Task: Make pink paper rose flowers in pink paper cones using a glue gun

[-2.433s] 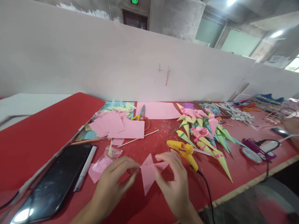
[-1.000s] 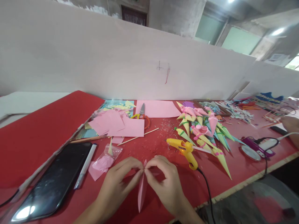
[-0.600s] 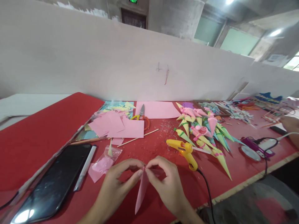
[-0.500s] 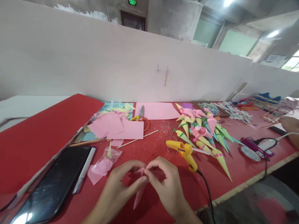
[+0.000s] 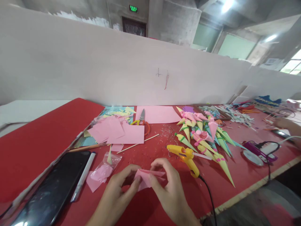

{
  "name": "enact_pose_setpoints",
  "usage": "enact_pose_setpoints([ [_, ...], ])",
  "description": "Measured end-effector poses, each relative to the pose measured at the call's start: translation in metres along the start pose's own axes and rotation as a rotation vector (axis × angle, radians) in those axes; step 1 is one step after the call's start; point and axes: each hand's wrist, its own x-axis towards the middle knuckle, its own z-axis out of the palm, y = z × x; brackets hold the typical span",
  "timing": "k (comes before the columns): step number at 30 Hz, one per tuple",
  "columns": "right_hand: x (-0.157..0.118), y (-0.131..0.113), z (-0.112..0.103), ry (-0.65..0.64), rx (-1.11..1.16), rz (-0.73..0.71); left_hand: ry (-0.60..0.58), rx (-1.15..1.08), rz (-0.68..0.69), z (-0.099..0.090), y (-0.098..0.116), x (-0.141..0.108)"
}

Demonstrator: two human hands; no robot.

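A folded piece of pink paper (image 5: 145, 179) is pinched between both my hands, low over the red table. My left hand (image 5: 124, 183) grips its left edge between thumb and fingers. On the other side, my right hand (image 5: 166, 182) has its thumb on the front and its fingers behind, partly hidden. A yellow hot glue gun (image 5: 184, 155) with a clear stick in its back lies to the right of my hands. To the left rests a small clear plastic bag (image 5: 110, 160) beside pink paper scraps (image 5: 101, 174).
Pink sheets (image 5: 127, 133), scissors (image 5: 142, 116) and a thin stick (image 5: 138, 143) lie behind my hands. Several yellow, green and pink paper cones (image 5: 199, 128) are heaped at right. A phone (image 5: 51, 185) and a white pen (image 5: 83, 177) lie left. A co-worker's arm (image 5: 288, 127) shows far right.
The pink paper, earlier seen edge-on as a narrow strip pointing down, is now turned so its folded face shows. My hands have moved slightly apart, still holding it.
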Motion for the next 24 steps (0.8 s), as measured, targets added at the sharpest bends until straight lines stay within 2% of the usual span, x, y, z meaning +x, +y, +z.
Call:
enact_pose_setpoints([
  [3, -0.0011, 0.0022, -0.0012, -0.106, 0.027, 0.07, 0.009, -0.012, -0.002, -0.0007, -0.0004, -0.0018],
  [6, -0.0016, 0.0043, 0.0, -0.166, -0.081, 0.042, -0.022, -0.021, -0.032, -0.001, -0.0006, -0.0039],
  [10, -0.0018, 0.0057, 0.0021, -0.167, -0.134, 0.014, -0.136, -0.118, -0.163, 0.0001, -0.0018, -0.0054],
  [13, -0.0012, 0.005, 0.0026, -0.16, -0.116, 0.039, -0.173, -0.156, -0.233, 0.0022, -0.0031, -0.0049],
  [21, 0.0002, -0.0003, -0.0011, -0.188, 0.038, 0.175, -0.18, -0.109, -0.241, 0.0032, -0.0027, -0.0029],
  [24, -0.0001, -0.0015, -0.0045, -0.223, 0.11, 0.222, -0.236, -0.152, -0.259, 0.0014, -0.0013, -0.0044],
])
